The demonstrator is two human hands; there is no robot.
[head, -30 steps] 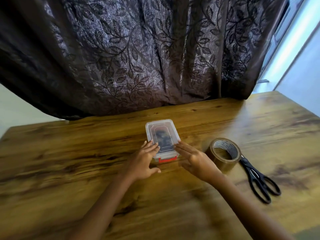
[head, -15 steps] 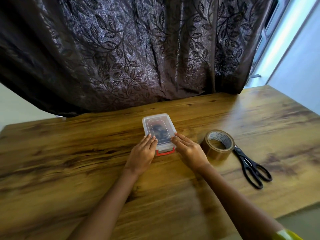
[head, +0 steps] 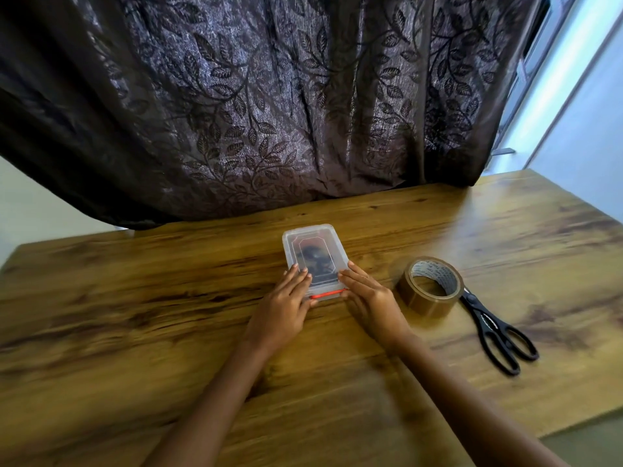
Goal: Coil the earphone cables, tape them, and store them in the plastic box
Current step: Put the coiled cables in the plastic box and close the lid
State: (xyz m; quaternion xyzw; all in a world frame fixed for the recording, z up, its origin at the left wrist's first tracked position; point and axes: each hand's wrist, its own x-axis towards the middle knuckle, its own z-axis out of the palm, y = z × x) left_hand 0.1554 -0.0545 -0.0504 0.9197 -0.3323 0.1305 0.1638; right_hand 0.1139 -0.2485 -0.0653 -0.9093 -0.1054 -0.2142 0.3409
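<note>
A small clear plastic box (head: 312, 242) with its lid on and a red latch (head: 327, 294) at the near end lies in the middle of the wooden table (head: 135, 298). A dark coil of earphone cable (head: 315, 261) shows dimly through the lid. My left hand (head: 286, 305) lies flat with straight fingers on the box's near left corner. My right hand (head: 369, 296) lies flat the same way on the near right corner. Neither hand holds anything.
A roll of brown tape (head: 429, 286) stands just right of my right hand. Black scissors (head: 495, 332) lie shut beside the roll, handles toward me. A dark leaf-patterned curtain (head: 269, 112) hangs along the table's far edge. The table's right edge runs near the scissors.
Both hands have slid closer onto the box's near corners and now press the lid. The view has shifted slightly; the tape and scissors lie where they were.
</note>
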